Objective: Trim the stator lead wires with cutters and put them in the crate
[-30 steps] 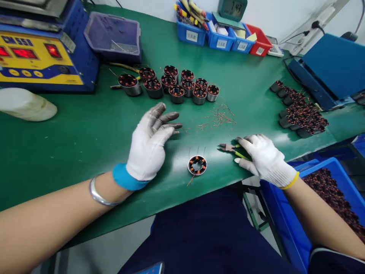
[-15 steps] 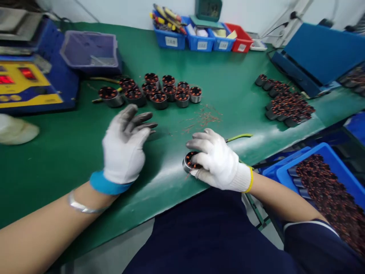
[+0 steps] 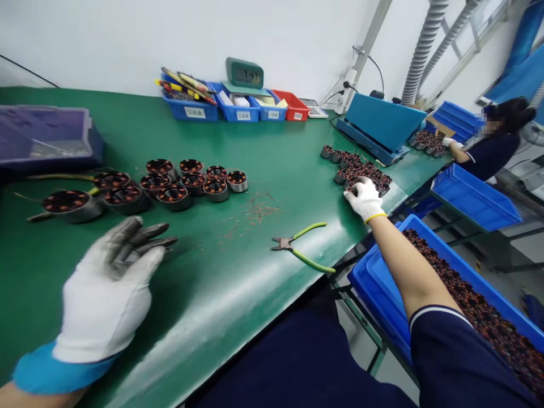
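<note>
My left hand [image 3: 114, 283], in a white glove with grey-stained fingers, hovers over the table's left part, empty and with its fingers apart. Just beyond it stands a group of motor stators [image 3: 174, 195], metal rings with copper windings. At the far right my right hand [image 3: 364, 198], also gloved in white, is closed at the near edge of a second cluster of stators [image 3: 361, 170]. Its fingers curl round a stator that they mostly hide. Green-handled cutting pliers [image 3: 285, 243] lie with jaws apart on the green table [image 3: 204, 317] between my hands.
Copper wire clippings [image 3: 259, 208] lie mid-table. Along the wall stand blue bins [image 3: 195, 112], a red bin [image 3: 293, 107] and a clock [image 3: 245, 73]. A purple bin [image 3: 46, 136] sits left. Below the right edge is a blue crate [image 3: 378, 283] of stators; a co-worker [image 3: 493, 147] sits beyond.
My right hand has moved from the table's front edge to the right-hand cluster, taking the stator along. The pliers are now uncovered. The view has swung right; my left hand stays open.
</note>
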### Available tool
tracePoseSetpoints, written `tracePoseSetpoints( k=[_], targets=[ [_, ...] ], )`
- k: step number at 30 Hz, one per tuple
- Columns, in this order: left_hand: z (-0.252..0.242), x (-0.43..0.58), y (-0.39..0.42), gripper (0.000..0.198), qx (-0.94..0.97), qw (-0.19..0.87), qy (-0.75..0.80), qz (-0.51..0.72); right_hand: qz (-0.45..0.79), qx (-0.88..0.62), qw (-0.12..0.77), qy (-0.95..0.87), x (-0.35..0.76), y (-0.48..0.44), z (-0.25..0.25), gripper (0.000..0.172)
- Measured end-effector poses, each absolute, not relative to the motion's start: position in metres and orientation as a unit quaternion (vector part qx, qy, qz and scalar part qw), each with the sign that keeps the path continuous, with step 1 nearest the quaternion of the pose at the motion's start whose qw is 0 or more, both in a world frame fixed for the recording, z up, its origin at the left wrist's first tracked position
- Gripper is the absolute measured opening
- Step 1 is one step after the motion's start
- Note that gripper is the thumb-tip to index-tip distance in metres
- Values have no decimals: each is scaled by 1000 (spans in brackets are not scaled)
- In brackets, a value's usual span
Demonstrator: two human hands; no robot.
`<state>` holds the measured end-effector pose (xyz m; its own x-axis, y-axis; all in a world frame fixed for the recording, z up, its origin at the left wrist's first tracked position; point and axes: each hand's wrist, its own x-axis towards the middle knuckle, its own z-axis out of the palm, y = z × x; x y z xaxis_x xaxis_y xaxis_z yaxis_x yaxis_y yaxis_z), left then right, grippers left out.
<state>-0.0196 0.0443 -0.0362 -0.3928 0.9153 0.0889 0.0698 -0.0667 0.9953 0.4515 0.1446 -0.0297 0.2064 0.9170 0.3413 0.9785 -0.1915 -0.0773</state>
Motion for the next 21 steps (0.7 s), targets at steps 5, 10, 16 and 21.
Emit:
tracePoseSetpoints(
  k=[5, 10, 16, 21],
  targets=[
    [-30, -18, 43, 78, 411, 367, 616, 563, -164, -760, 178, -602, 447, 150, -15, 50],
    [-32, -15, 44, 72, 417, 380, 636, 526, -76, -674, 147, -720, 388, 165, -28, 67],
    [-27, -14, 45, 57, 392, 396, 653, 513, -40, -776, 161, -608, 364, 224, -49, 75],
    [-29, -16, 47, 39, 417, 416, 642, 491, -19, -816, 153, -557, 362, 258, -36, 82]
  ],
)
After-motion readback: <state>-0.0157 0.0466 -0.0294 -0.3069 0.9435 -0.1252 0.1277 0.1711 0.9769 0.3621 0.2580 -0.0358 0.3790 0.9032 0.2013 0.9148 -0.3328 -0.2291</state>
